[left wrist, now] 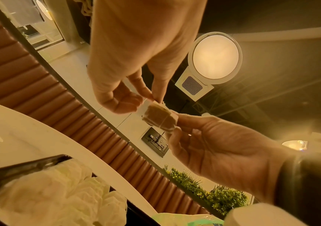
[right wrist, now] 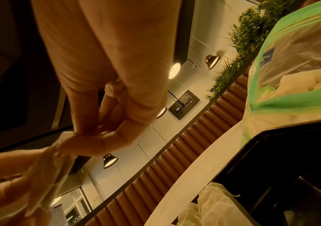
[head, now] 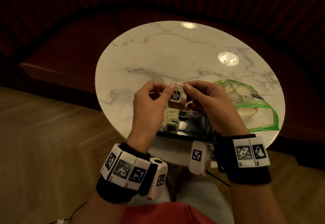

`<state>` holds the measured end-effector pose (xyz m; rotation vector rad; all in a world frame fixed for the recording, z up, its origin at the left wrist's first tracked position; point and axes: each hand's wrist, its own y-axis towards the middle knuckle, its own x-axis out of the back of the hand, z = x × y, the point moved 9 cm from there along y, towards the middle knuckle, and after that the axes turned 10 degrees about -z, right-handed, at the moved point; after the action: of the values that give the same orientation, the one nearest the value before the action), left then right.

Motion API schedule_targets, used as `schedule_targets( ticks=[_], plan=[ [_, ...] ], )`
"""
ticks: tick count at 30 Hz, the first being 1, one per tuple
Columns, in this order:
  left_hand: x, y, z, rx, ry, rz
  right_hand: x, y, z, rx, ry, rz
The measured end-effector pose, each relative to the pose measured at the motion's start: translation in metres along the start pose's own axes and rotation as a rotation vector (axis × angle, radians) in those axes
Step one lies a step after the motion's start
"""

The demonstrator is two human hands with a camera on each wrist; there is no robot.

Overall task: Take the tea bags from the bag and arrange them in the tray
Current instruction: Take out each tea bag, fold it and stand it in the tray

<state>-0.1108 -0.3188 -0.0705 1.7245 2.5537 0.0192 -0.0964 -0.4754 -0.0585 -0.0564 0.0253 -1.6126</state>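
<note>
Both hands are raised together above the near part of the round marble worktop (head: 158, 51), over the black tray (head: 198, 123). The left hand (head: 149, 98) pinches the upper left corner of a single tea bag (head: 176, 98) between thumb and forefinger, the other fingers curled. The right hand (head: 211, 100) pinches the upper right corner in the same way, and its lower fingers touch the bag's right side. The tea bag hangs upright between them, clear of the tray. Its tag faces the head camera and bears a dark label; the second line reads "teas", while the first line is too blurred to read with certainty.

In the tray, a row of tea bags (head: 171, 121) stands in the left compartment, their tags facing up. A clear plastic bag with green edging (head: 253, 104) lies on the worktop just right of the tray, with more pale tea bags inside; its blue marking is illegible.
</note>
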Motion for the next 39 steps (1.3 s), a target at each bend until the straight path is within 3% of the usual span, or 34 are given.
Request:
schedule_targets(
  ticks=[4, 22, 26, 30, 39],
  plan=[
    [-0.005, -0.002, 0.004, 0.042, -0.017, 0.032, -0.001, 0.0, -0.001, -0.006, 0.025, 0.002],
    [-0.001, -0.01, -0.023, -0.275, 0.167, 0.009, -0.007, -0.004, 0.001, -0.015, 0.049, 0.051],
    [-0.005, -0.008, -0.019, -0.208, 0.113, 0.073, -0.003, -0.002, 0.001, 0.013, 0.038, 0.028],
    [-0.012, -0.005, -0.003, -0.008, 0.01, 0.195, 0.002, -0.001, 0.003, 0.039, 0.033, -0.013],
    [-0.016, -0.007, 0.001, -0.001, 0.004, 0.277, 0.008, 0.002, 0.003, 0.096, -0.135, -0.042]
  ],
)
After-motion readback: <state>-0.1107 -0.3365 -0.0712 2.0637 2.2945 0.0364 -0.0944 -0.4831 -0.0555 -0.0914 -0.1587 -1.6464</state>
